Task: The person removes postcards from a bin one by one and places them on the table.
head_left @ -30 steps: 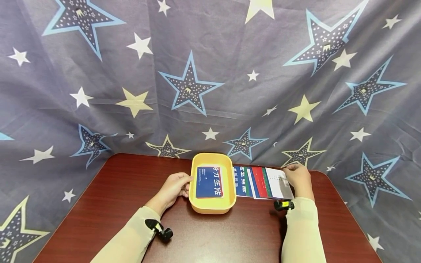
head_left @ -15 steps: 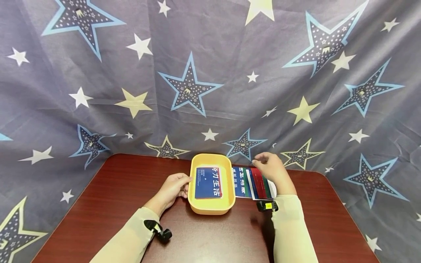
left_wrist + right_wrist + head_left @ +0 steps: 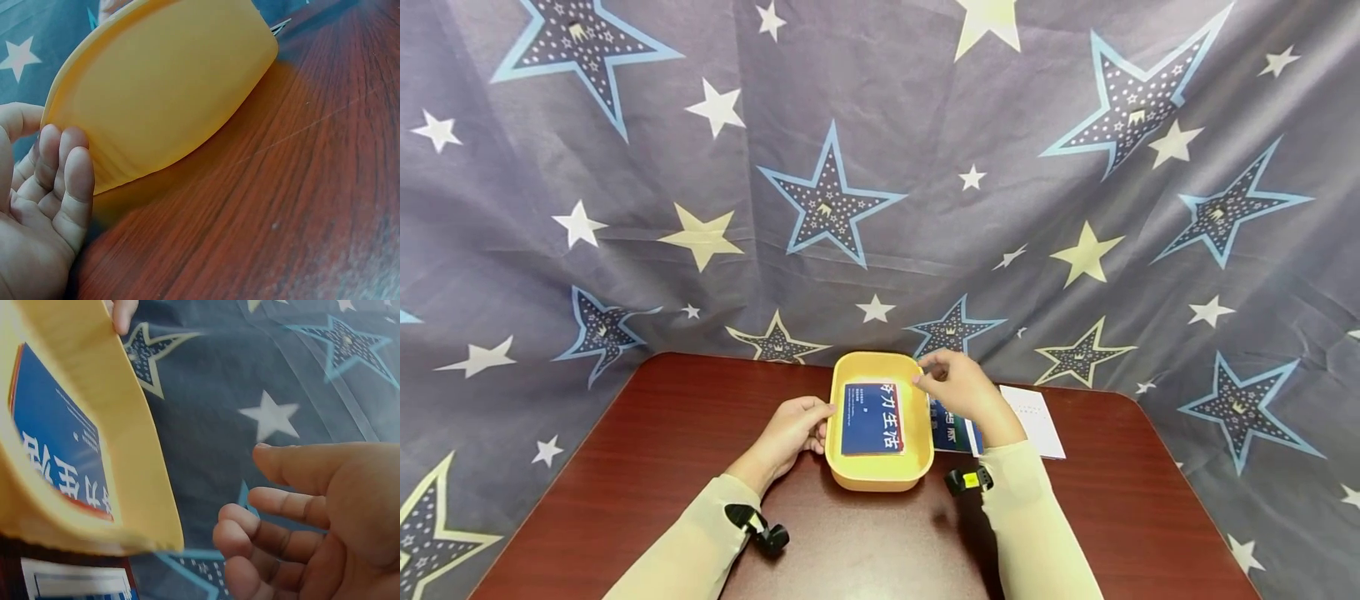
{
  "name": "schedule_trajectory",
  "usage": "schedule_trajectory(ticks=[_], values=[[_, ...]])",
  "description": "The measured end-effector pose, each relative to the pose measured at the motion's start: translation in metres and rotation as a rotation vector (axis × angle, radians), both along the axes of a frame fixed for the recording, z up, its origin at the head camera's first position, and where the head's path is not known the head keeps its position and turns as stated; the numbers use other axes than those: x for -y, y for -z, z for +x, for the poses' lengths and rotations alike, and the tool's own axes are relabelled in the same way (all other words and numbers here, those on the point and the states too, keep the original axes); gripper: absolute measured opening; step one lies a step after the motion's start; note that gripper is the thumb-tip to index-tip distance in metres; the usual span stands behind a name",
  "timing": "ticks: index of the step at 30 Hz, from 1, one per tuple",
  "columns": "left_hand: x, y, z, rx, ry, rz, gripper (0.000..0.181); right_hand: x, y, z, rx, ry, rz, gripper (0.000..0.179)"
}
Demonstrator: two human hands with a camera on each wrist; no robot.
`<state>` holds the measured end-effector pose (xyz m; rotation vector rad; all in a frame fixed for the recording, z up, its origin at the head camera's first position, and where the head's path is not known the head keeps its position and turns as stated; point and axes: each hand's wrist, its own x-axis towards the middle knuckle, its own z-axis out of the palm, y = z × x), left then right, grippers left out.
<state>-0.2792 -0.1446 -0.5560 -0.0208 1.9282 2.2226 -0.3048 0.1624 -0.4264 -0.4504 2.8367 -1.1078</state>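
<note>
A yellow plastic bin (image 3: 880, 482) stands on the table, with a blue card with white characters (image 3: 868, 425) and red edges lying in it. My left hand (image 3: 792, 435) pinches its left rim, the thumb at the rim and the fingers against the outer wall; in the left wrist view those fingers are loosely curled on the yellow wall. Over the bin's right edge hovers my right hand (image 3: 958, 385), holding nothing, its fingers relaxed and apart in the right wrist view. Beneath it a row of overlapping cards (image 3: 950, 435) is partly hidden by the hand and wrist.
At the row's right end lies a white card (image 3: 1036, 423). All of it rests on a reddish-brown wooden table (image 3: 842, 550). A grey cloth with stars (image 3: 880, 275) hangs right behind the table's far edge.
My right hand has left the white card at the row's right end and moved left across the cards to the bin's right rim. My left hand keeps its place on the bin.
</note>
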Motion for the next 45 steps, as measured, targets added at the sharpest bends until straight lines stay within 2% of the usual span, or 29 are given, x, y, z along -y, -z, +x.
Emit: schedule_trajectory(ticks=[4, 10, 15, 17, 19, 22, 27, 34, 41, 42, 43, 45], values=[[0.001, 0.000, 0.001, -0.009, 0.005, -0.004, 0.019, 0.022, -0.001, -0.008, 0.008, -0.049, 0.056, 0.041], [0.002, 0.002, 0.001, -0.005, 0.010, -0.004, 0.016, 0.053, 0.000, -0.026, 0.145, -0.120, 0.205, 0.053], [0.002, 0.003, 0.000, -0.016, 0.016, -0.001, 0.016, 0.073, 0.008, -0.039, 0.227, -0.101, 0.317, 0.060], [0.002, 0.003, 0.000, -0.016, 0.017, -0.001, 0.015, 0.079, 0.014, -0.042, 0.228, -0.082, 0.366, 0.049], [0.001, 0.003, 0.001, -0.015, 0.016, -0.004, 0.015, 0.085, 0.020, -0.042, 0.208, -0.062, 0.417, 0.042], [0.001, 0.003, 0.002, -0.010, 0.012, -0.003, 0.015, 0.094, 0.026, -0.040, 0.133, -0.035, 0.529, 0.039], [0.002, 0.003, 0.002, -0.008, 0.011, -0.008, 0.015, 0.104, 0.034, -0.043, 0.073, -0.007, 0.668, 0.055], [0.002, 0.002, 0.001, -0.006, 0.021, -0.009, 0.016, 0.106, 0.048, -0.053, 0.053, -0.026, 0.735, 0.070], [0.002, 0.003, 0.000, -0.015, 0.021, -0.010, 0.017, 0.104, 0.056, -0.065, 0.053, -0.051, 0.712, 0.071], [0.002, 0.004, -0.001, -0.013, 0.020, -0.009, 0.017, 0.100, 0.070, -0.075, 0.026, -0.058, 0.707, 0.075], [0.002, 0.004, -0.001, -0.013, 0.019, -0.010, 0.017, 0.098, 0.077, -0.079, -0.001, -0.060, 0.705, 0.074], [0.002, 0.004, 0.000, -0.012, 0.016, -0.012, 0.017, 0.097, 0.076, -0.080, -0.024, -0.059, 0.696, 0.071]])
